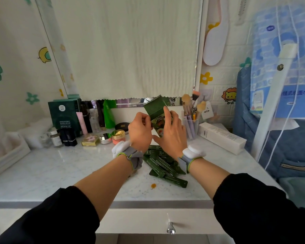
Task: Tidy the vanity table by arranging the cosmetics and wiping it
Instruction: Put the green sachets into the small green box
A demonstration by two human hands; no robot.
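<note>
I hold a dark green carton [156, 110] above the surface [60, 169], slightly tilted, its top flap open. My left hand [139, 131] pinches its left edge and my right hand [171, 132] grips its right side. Below it, a loose heap of flat dark green sachets [164, 166] lies criss-crossed on the pale marbled top. A small orange smear [153, 185] sits just in front of the heap. Bottles, tubes and jars [118, 136] stand at the back left.

A cream cloth [127, 50] covers the mirror [127, 103], and a blue pack [289, 95] hangs at right
</note>
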